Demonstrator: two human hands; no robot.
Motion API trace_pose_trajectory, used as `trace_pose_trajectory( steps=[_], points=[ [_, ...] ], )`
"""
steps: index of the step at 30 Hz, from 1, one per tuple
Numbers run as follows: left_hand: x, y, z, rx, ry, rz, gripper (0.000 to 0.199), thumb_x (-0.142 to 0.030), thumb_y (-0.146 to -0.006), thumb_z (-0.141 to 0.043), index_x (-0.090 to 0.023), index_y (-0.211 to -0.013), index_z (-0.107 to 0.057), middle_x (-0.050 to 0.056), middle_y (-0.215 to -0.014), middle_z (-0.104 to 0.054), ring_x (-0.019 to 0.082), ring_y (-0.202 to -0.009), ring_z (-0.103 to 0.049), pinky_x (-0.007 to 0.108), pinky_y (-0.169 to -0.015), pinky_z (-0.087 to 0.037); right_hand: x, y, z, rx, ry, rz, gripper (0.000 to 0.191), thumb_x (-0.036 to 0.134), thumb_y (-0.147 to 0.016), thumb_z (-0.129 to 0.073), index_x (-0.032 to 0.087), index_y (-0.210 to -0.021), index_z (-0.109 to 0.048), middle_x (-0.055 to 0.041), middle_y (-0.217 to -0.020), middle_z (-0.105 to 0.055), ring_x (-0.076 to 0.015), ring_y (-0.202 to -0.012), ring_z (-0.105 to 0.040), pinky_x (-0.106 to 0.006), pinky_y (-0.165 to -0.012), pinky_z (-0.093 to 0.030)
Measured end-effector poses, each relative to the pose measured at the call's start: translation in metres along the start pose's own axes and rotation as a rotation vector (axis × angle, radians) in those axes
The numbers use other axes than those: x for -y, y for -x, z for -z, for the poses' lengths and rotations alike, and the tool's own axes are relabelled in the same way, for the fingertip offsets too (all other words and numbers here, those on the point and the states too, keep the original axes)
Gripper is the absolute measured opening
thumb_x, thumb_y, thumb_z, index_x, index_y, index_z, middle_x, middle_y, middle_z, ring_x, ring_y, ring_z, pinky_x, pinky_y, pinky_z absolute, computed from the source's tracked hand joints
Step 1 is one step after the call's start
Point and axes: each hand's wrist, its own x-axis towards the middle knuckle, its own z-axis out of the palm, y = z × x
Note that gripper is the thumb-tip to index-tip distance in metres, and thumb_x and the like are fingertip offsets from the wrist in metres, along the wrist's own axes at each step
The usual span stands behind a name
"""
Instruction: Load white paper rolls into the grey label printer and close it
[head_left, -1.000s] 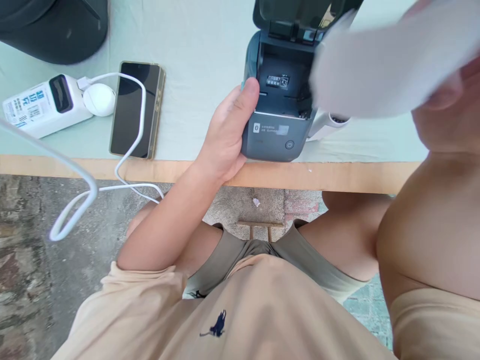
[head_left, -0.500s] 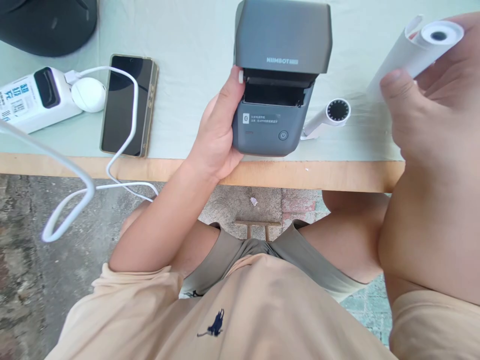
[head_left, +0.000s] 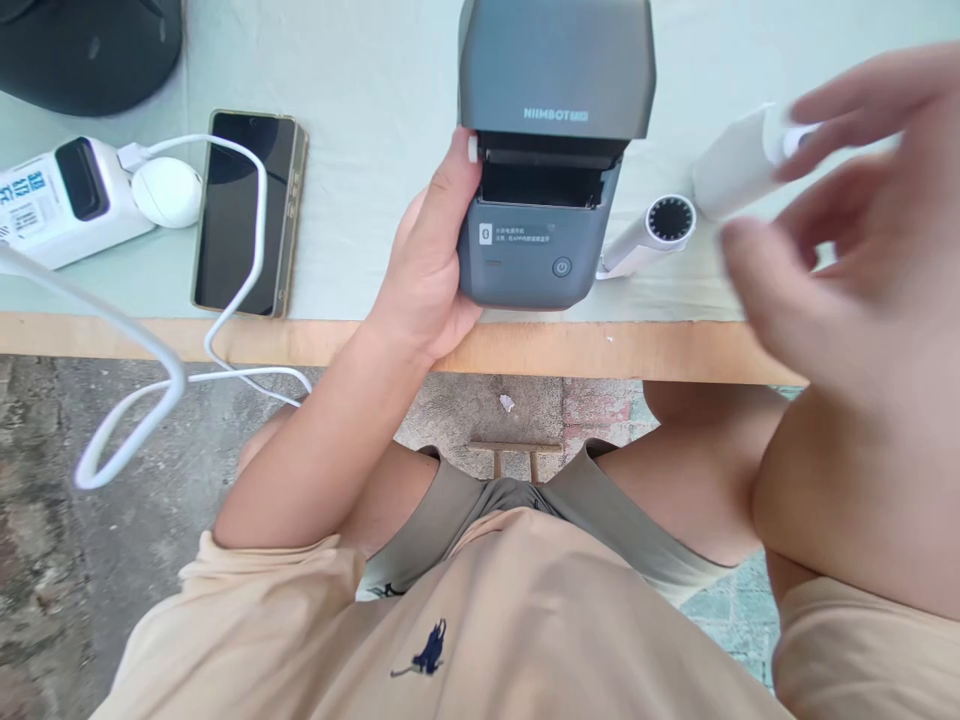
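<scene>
My left hand (head_left: 431, 255) grips a dark grey label printer (head_left: 529, 255) by its left side, thumb near a small white tab. The printer's lid (head_left: 555, 65) is raised, and a dark slot shows beneath it. My right hand (head_left: 847, 230), blurred by motion, has its fingers apart and hovers beside a white paper roll (head_left: 739, 160) on the table. Fingers cover part of that roll's end. Between the printer and my right hand lies a smaller white roll (head_left: 649, 235) with a black toothed core end.
At the left, a phone (head_left: 244, 215) lies near a white power bank (head_left: 67, 200) and a round white object (head_left: 166, 192). A white cable (head_left: 259, 230) loops over the phone and past the wooden table edge (head_left: 337, 345). A black object (head_left: 90, 50) stands at the back left.
My right hand has let go of the large paper roll, which now rests on the table, and its fingers have spread. The left hand still holds the printer.
</scene>
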Motion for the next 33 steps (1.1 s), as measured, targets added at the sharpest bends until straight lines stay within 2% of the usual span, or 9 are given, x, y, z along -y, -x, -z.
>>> trace_pose_trajectory(
  steps=[3, 5, 11, 14, 16, 20, 27, 30, 33],
  points=[
    [0.001, 0.0, -0.002, -0.011, -0.04, -0.012, 0.037, -0.041, -0.084, -0.028, -0.024, -0.092, -0.06, 0.0, -0.109, -0.058, 0.016, -0.096, -0.057, 0.019, -0.069, -0.048, 0.007, 0.001, -0.015, 0.276, 0.163, 0.061, 0.059, 0.048, -0.07, -0.049, 0.024, -0.121, -0.032, -0.0081, -0.111, -0.04, -0.0105, -0.083, -0.049, -0.031, -0.07, -0.045],
    [0.001, 0.0, -0.003, -0.02, -0.058, -0.021, 0.038, -0.042, -0.084, -0.028, -0.024, -0.093, -0.06, 0.0, -0.11, -0.058, 0.015, -0.095, -0.058, 0.018, -0.066, -0.048, 0.007, 0.0, -0.027, 0.295, 0.158, 0.057, 0.052, 0.043, -0.073, -0.047, 0.023, -0.119, -0.032, -0.0084, -0.109, -0.039, -0.0114, -0.087, -0.048, -0.032, -0.074, -0.046],
    [0.001, -0.001, -0.001, 0.018, -0.053, -0.026, 0.038, -0.042, -0.084, -0.029, -0.022, -0.093, -0.06, 0.002, -0.109, -0.058, 0.017, -0.094, -0.058, 0.021, -0.062, -0.047, 0.007, -0.002, -0.035, 0.219, 0.001, 0.112, 0.039, 0.031, -0.075, -0.047, 0.027, -0.112, -0.035, -0.0015, -0.102, -0.045, -0.0069, -0.093, -0.046, -0.025, -0.082, -0.046],
    [0.002, -0.001, -0.001, 0.014, -0.042, -0.032, 0.039, -0.043, -0.083, -0.03, -0.021, -0.094, -0.06, 0.003, -0.109, -0.058, 0.018, -0.096, -0.057, 0.021, -0.063, -0.047, 0.01, -0.002, -0.033, 0.158, -0.302, 0.016, 0.053, 0.025, -0.072, -0.05, 0.028, -0.118, -0.024, -0.0002, -0.098, -0.048, -0.0032, -0.077, -0.049, -0.018, -0.066, -0.047],
    [0.002, 0.0, -0.001, 0.003, -0.038, -0.028, 0.039, -0.044, -0.083, -0.031, -0.021, -0.094, -0.06, 0.004, -0.11, -0.057, 0.018, -0.098, -0.056, 0.022, -0.063, -0.047, 0.011, -0.004, -0.031, 0.091, -0.611, -0.043, 0.045, 0.016, -0.07, -0.046, 0.026, -0.111, -0.032, 0.0004, -0.09, -0.05, -0.0041, -0.07, -0.051, -0.019, -0.057, -0.045],
    [0.002, 0.0, -0.002, -0.003, -0.044, -0.028, 0.038, -0.043, -0.083, -0.031, -0.021, -0.095, -0.059, 0.005, -0.11, -0.057, 0.019, -0.1, -0.055, 0.021, -0.061, -0.047, 0.019, -0.007, -0.026, 0.013, -0.894, 0.101, 0.035, 0.012, -0.065, -0.036, 0.02, -0.097, -0.048, -0.0009, -0.076, -0.05, -0.0088, -0.068, -0.054, -0.024, -0.054, -0.043],
    [0.001, 0.001, -0.004, -0.04, -0.08, -0.028, 0.033, -0.038, -0.084, -0.033, -0.021, -0.09, -0.06, 0.003, -0.1, -0.061, 0.014, -0.085, -0.059, 0.02, -0.06, -0.045, 0.047, -0.007, -0.016, 0.233, -0.345, 0.477, 0.039, 0.013, -0.069, -0.042, 0.02, -0.107, -0.047, 0.0041, -0.097, -0.055, -0.0026, -0.078, -0.051, -0.018, -0.073, -0.044],
    [0.001, 0.001, -0.006, -0.038, -0.061, -0.049, 0.032, -0.036, -0.084, -0.033, -0.02, -0.085, -0.06, 0.004, -0.088, -0.061, 0.013, -0.076, -0.058, 0.02, -0.055, -0.043, 0.048, -0.011, -0.02, 0.094, -0.166, 0.593, 0.04, 0.016, -0.075, -0.038, 0.02, -0.114, -0.041, 0.0047, -0.107, -0.052, -0.0015, -0.091, -0.051, -0.015, -0.083, -0.044],
    [0.0, 0.004, -0.006, -0.026, -0.061, -0.041, 0.027, -0.035, -0.083, -0.037, -0.018, -0.078, -0.057, 0.002, -0.073, -0.056, 0.009, -0.062, -0.054, 0.02, -0.05, -0.041, 0.039, -0.017, -0.025, -0.054, -0.181, 0.536, 0.039, 0.022, -0.079, -0.037, 0.024, -0.118, -0.036, 0.006, -0.121, -0.045, -0.0049, -0.111, -0.046, -0.019, -0.094, -0.041]
  ],
)
